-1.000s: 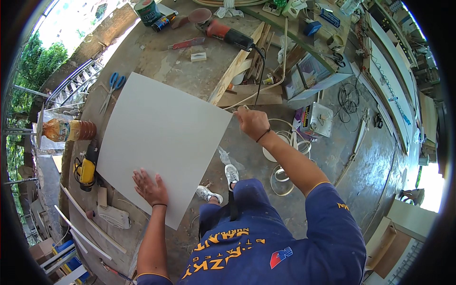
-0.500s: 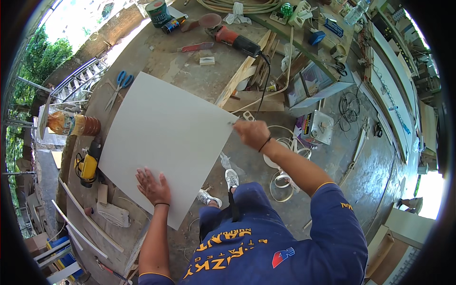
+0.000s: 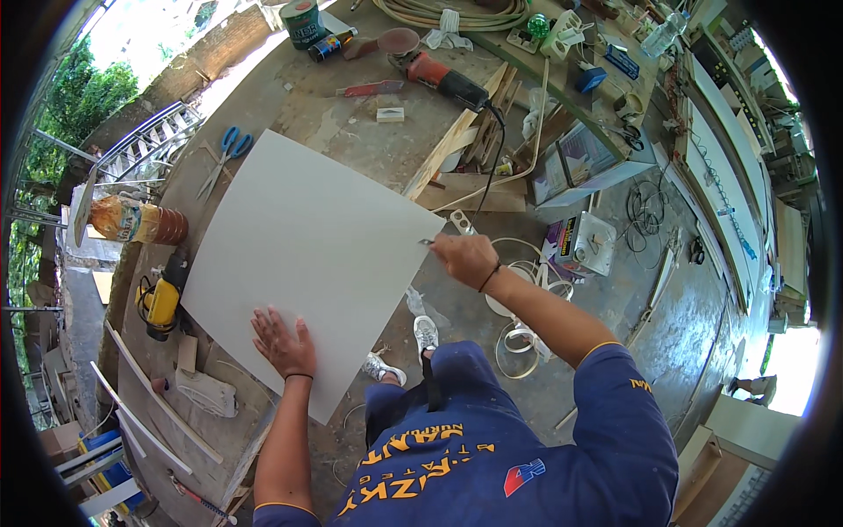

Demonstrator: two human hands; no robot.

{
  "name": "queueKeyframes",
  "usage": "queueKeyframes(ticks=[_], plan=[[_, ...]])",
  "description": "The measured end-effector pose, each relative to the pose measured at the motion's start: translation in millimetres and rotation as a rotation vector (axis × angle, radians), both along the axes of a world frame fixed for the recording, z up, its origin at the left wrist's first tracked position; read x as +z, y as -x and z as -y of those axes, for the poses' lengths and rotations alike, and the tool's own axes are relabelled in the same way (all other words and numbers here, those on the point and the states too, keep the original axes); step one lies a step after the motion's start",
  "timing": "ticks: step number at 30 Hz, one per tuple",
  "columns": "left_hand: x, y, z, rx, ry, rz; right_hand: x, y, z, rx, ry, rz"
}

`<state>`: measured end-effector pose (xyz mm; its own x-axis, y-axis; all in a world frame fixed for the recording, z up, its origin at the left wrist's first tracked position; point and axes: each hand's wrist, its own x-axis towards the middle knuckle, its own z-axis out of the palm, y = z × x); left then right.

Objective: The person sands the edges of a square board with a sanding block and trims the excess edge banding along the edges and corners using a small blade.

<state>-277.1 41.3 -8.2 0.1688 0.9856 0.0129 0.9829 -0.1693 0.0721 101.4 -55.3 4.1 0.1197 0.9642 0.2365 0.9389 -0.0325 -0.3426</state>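
A large white rectangular board (image 3: 299,228) lies on the workbench, its right edge sticking out over the floor. My left hand (image 3: 285,344) rests flat on the board's near part, fingers spread. At the right edge, my right hand (image 3: 468,261) is closed around a small metal-tipped tool (image 3: 427,241); most of it is hidden in the fist, so I cannot tell its kind. The metal tip is at the board, close to the far right corner. Blue-handled scissors (image 3: 224,161) lie just beyond the far left side, and a yellow heat gun (image 3: 162,303) sits beside the left corner.
Across the bench are an angle grinder (image 3: 439,79), a red cutter knife (image 3: 370,89), a small white block (image 3: 390,115) and wood strips (image 3: 465,132). A bottle of brown liquid (image 3: 140,220) stands left. Edging coils (image 3: 520,338) and a purple box (image 3: 562,241) lie on the floor.
My right hand has moved slightly nearer to me along the board's right edge, and the metal tip shows more clearly. My left hand stays in place on the board.
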Motion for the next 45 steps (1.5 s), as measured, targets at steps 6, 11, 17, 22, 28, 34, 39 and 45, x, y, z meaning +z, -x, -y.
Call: queueKeyframes(ticks=[6,11,17,22,28,34,39,45], plan=[[-2,2,-1,0.014,0.004,-0.009,2,-27,-13,-0.306,0.145,0.047],[-1,-2,0,0.001,0.0,-0.001,-1,-1,3,-0.012,0.103,0.039],[-2,-2,2,-0.002,0.007,0.014,7,-72,2,-0.379,0.299,-0.02],[2,-33,-3,-0.405,0.09,0.168,-11,-69,47,-0.281,0.059,-0.458],[34,-209,23,-0.858,0.221,0.182,-19,-17,111,-0.561,0.099,-1.03],[7,-242,12,-0.983,0.065,0.201,8,-30,164,-0.774,0.126,-1.344],[11,-210,24,-1.16,0.173,0.094,19,-43,165,-0.715,0.046,-1.576],[25,-86,70,-0.857,0.245,0.29,-8,-56,100,-0.509,0.249,-1.175]])
